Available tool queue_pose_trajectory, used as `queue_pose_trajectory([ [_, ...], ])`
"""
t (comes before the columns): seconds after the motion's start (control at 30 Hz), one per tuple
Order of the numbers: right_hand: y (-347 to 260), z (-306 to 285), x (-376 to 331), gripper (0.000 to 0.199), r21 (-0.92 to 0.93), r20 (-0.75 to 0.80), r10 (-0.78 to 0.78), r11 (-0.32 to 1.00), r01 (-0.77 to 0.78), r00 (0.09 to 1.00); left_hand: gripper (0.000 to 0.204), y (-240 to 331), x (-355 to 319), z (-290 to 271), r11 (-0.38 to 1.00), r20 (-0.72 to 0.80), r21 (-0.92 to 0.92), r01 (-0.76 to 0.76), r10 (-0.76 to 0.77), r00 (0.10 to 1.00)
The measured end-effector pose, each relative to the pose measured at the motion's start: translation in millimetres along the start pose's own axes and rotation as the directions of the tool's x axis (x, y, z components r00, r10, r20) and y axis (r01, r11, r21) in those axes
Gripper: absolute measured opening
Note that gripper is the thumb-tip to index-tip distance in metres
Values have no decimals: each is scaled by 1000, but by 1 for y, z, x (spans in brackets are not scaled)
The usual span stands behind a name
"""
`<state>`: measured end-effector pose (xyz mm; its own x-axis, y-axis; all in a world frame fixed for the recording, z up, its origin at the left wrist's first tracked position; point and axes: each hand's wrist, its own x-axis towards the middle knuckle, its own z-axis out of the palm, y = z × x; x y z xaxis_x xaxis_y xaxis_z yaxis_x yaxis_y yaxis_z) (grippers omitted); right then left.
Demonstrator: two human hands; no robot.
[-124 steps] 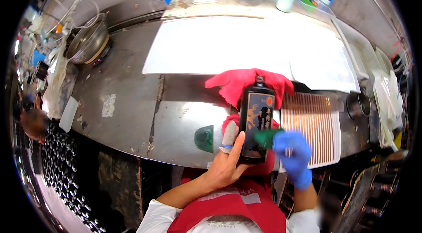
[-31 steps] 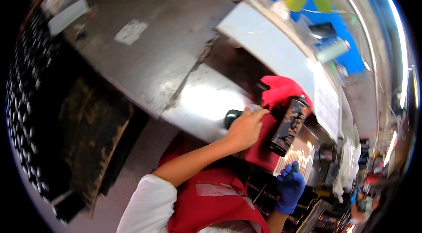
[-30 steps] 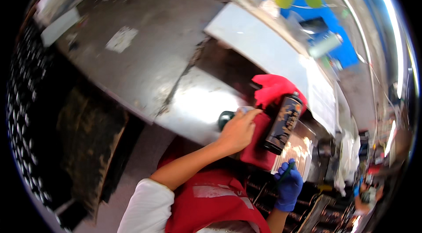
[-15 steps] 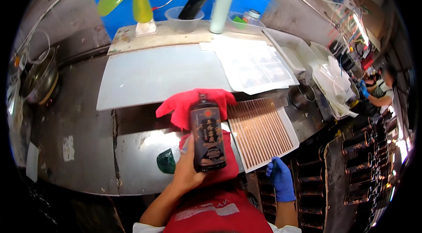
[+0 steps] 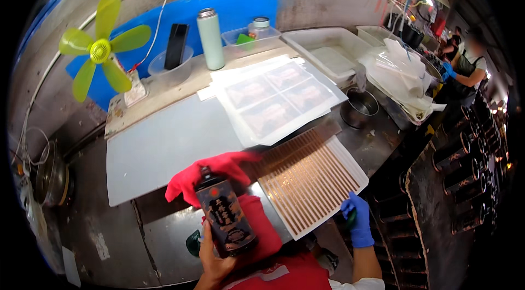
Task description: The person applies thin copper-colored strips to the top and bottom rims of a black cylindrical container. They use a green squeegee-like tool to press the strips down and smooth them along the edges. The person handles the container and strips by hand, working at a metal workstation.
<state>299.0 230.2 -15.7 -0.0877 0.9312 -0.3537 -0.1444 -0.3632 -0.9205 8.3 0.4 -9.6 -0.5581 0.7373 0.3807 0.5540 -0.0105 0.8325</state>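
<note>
Nearest of all, the left hand (image 5: pixel 214 257) is bare and wrapped around the lower part of a dark bottle (image 5: pixel 224 214) with a brown label, its grip closed on the bottle from below so that the capped neck points away toward the far side. The bottle is held over a red cloth (image 5: pixel 216 172) that is draped across the near edge of the metal bench (image 5: pixel 164 241). To the right, the right hand (image 5: pixel 358 221) wears a blue glove and sits low beside the bench edge; its fingers curl around something small and dark, though what it is cannot be told. Just left of that hand lies a white sheet of striped brown labels (image 5: pixel 311 180), partly overhanging the edge. Beyond it are printed sheets (image 5: pixel 273 101) on a white board (image 5: pixel 169 142), a small metal bowl (image 5: pixel 359 108) to the right, and at the far side a green fan (image 5: pixel 101 49) and a pale flask (image 5: pixel 210 38).

With only one hand holding its base, the bottle could tip or slip out and strike the metal. The overhanging label sheet could also be knocked off by the gloved hand.
</note>
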Motion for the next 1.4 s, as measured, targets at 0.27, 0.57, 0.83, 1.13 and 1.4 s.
queue_pose_trajectory([
  [0.27, -17, 49, -14, 31, -431, 337, 130, 902, 30, 933, 90, 7, 2, 9, 976, 59, -183, 121, -112, 992],
  [0.57, -18, 54, -28, 22, -353, 489, 269, 931, -94, 830, 96, -10, -2, 5, 936, 170, -323, 140, -89, 981],
  [0.83, 7, -63, 5, 22, 45, -239, 13, 999, -2, 971, 90, 2, -6, 17, 923, 70, -308, 231, -220, 973],
  [1.13, 44, -81, 89, 29, -196, -315, -151, 976, 92, 937, 102, 6, 4, 15, 948, 98, -228, 223, -206, 974],
  [1.4, 7, -112, 47, 16, -464, -274, -277, 877, 125, 921, 103, -4, 3, 7, 996, 125, -27, 88, -84, 989],
])
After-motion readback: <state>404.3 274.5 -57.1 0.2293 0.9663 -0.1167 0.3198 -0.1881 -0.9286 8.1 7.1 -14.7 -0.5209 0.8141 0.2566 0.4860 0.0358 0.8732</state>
